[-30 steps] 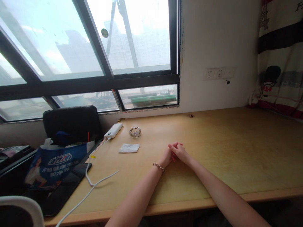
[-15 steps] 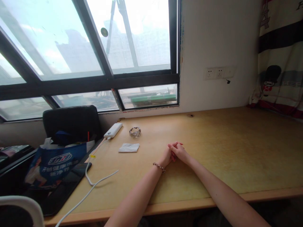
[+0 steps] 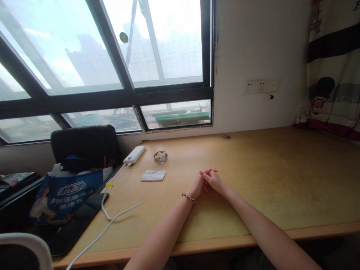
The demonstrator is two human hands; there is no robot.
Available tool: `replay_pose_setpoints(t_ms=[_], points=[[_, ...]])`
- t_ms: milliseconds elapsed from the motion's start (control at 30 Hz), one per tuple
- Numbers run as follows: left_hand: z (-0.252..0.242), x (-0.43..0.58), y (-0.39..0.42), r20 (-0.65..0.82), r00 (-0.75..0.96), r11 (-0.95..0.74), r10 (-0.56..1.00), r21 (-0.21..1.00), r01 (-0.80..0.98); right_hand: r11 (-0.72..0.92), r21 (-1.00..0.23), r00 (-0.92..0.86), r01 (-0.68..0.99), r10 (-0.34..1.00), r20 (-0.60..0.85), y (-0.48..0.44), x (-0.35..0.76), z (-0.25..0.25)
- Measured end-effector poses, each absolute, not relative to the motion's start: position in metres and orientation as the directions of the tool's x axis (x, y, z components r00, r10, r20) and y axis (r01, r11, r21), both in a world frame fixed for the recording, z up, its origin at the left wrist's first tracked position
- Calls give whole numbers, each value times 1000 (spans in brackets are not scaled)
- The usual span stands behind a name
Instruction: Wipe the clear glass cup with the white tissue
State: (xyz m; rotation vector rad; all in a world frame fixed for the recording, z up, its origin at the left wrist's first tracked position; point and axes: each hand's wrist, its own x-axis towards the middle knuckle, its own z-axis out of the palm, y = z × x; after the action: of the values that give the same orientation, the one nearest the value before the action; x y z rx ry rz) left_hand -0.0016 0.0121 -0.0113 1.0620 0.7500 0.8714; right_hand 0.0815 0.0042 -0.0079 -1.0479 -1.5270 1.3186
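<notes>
Left grip (image 3: 198,185) and right grip (image 3: 215,180) are clenched into one another, fingers interlaced, resting on the table (image 3: 281,180) about midway between its front edge and the wall; a beaded bracelet (image 3: 189,198) circles the left wrist. Nearest to them is a folded white tissue (image 3: 153,175), lying flat to the left of the left grip, near but apart from it, with bare wood between. Beyond the tissue, closer to the window (image 3: 84,56), stands a small glass dish (image 3: 160,157), and just left of that a white power bank (image 3: 134,155) near the table's left rear corner. Its white cable (image 3: 112,217) loops down along the left edge towards the front. Off that edge sit a blue printed bag (image 3: 66,195), a black chair back (image 3: 86,144) and what may be a dark tablet (image 3: 75,225), partly under the bag. To the right, the tabletop runs broad and open as far as the patterned curtain (image 3: 332,75); wall sockets (image 3: 260,87) sit above it.
</notes>
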Motion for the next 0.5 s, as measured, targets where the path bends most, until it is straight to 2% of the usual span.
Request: replay_pose_setpoints(t_ms=[500], points=[[-12, -1, 13, -91, 475, 240, 875, 935, -262, 102, -993, -294, 53, 952, 82, 3, 82, -6]])
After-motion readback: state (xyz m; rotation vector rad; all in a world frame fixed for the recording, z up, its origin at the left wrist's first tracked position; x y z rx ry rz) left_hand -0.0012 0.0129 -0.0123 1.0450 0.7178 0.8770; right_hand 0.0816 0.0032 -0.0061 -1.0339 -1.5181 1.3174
